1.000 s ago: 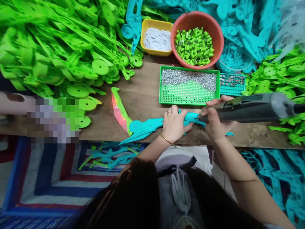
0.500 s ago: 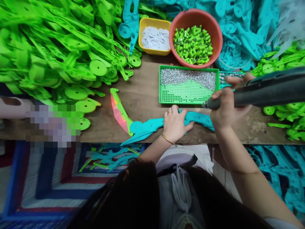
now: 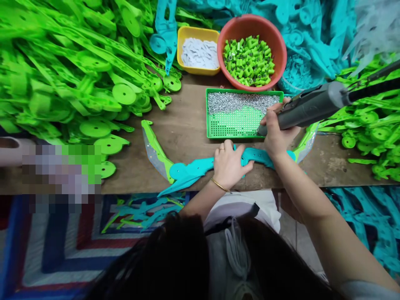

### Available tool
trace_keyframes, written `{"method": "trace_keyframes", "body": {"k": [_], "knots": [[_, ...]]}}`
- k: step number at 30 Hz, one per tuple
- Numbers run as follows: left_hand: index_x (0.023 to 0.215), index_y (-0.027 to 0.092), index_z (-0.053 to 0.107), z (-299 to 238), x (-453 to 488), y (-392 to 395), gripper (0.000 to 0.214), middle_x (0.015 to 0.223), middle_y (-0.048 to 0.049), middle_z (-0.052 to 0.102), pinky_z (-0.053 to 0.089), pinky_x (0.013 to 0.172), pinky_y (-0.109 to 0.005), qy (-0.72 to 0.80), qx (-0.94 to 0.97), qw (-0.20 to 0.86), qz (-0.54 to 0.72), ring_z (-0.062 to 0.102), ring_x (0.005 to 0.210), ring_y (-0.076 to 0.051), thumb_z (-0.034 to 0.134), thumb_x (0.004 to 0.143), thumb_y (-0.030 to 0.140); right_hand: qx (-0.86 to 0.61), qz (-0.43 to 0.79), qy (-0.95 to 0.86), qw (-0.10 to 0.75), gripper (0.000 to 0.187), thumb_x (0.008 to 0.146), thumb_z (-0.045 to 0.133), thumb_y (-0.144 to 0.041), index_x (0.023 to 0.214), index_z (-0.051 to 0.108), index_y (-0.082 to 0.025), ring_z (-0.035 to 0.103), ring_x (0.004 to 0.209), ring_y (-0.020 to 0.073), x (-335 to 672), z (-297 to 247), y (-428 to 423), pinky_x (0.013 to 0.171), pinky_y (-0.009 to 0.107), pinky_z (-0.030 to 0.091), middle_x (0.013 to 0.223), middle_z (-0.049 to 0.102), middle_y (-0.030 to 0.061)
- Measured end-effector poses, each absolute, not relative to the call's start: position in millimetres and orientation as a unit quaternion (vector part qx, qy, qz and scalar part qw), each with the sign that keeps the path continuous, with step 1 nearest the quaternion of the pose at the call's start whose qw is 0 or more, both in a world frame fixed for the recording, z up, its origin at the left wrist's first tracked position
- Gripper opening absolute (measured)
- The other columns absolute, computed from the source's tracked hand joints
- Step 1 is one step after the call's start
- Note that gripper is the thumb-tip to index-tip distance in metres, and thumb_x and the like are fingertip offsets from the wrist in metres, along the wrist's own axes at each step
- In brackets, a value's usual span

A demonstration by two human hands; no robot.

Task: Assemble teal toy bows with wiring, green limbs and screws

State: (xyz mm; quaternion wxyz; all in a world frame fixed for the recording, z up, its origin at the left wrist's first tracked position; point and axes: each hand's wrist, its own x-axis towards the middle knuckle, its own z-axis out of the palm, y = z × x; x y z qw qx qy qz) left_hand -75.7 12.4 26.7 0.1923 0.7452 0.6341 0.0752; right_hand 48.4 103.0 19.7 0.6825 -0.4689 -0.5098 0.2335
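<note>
A toy bow lies across the table's front, with a teal plastic body (image 3: 195, 166), a left limb (image 3: 156, 152) and a right limb (image 3: 308, 141), both green with clear parts. My left hand (image 3: 228, 163) is closed over its middle and pins it to the table. My right hand (image 3: 278, 131) grips a dark grey electric screwdriver (image 3: 309, 106). The tool slants down to the left, its tip at the lower right of a green perforated tray (image 3: 231, 135). Small metal screws (image 3: 243, 102) fill the tray's far half. My right hand hides the tray's right end.
Behind the tray stand a yellow tub (image 3: 198, 71) of white pieces and a red bowl (image 3: 283, 54) of green caps. Green plastic parts (image 3: 62, 71) are heaped at left, teal parts (image 3: 312, 25) at the back. A blurred-out patch covers something at the left edge.
My right hand and the screwdriver have moved left, uncovering the bow's right limb. The red glow on the left limb is gone. My left hand stays on the bow.
</note>
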Motion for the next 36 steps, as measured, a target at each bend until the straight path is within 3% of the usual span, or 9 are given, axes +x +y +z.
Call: {"method": "trace_keyframes", "body": {"k": [10,17,25,31,36], "knots": [[0.125,0.027,0.060,26.2,-76.2,11.3,0.052,0.108,-0.0097,0.049,0.043,0.087,-0.039,0.635,0.742,0.199,0.080,0.053,0.104,-0.029,0.063,0.082,0.057,-0.447,0.219,-0.527,0.689,0.036,0.083,0.069,-0.048,0.112,0.056,-0.032,0.058,0.049,0.0074,62.9,68.3,66.9,0.050,0.026,0.055,0.091,0.066,-0.0034],[0.128,0.023,0.056,26.7,-75.6,11.1,0.057,0.112,-0.0111,0.051,0.043,0.086,-0.038,0.642,0.736,0.199,0.073,0.053,0.107,-0.030,0.062,0.082,0.057,-0.489,0.274,-0.511,0.651,0.048,0.077,0.073,-0.050,0.117,0.052,-0.033,0.058,0.054,0.0090,69.8,49.1,31.1,0.052,0.027,0.056,0.092,0.062,-0.0025],[0.133,0.022,0.055,29.6,-74.5,11.4,0.062,0.113,-0.0114,0.051,0.043,0.085,-0.038,0.648,0.731,0.204,0.067,0.054,0.106,-0.030,0.064,0.081,0.056,-0.473,0.283,-0.539,0.637,0.045,0.078,0.072,-0.049,0.115,0.052,-0.033,0.063,0.061,0.0125,73.3,23.0,33.1,0.062,0.032,0.059,0.081,0.063,-0.0048],[0.133,0.035,0.056,29.4,-75.8,10.9,0.055,0.110,-0.0088,0.049,0.042,0.084,-0.038,0.637,0.741,0.200,0.069,0.053,0.104,-0.029,0.062,0.083,0.057,-0.484,0.272,-0.515,0.653,0.048,0.079,0.073,-0.046,0.120,0.052,-0.033,0.059,0.054,0.0091,67.2,47.5,54.9,0.057,0.029,0.057,0.091,0.065,-0.0035],[0.125,0.034,0.062,28.0,-76.3,10.7,0.047,0.107,-0.0090,0.048,0.042,0.085,-0.038,0.635,0.745,0.191,0.068,0.052,0.104,-0.029,0.062,0.083,0.057,-0.454,0.227,-0.493,0.706,0.032,0.079,0.072,-0.046,0.105,0.062,-0.030,0.059,0.055,0.0098,62.6,47.2,98.1,0.057,0.030,0.057,0.092,0.064,-0.0028]]}}
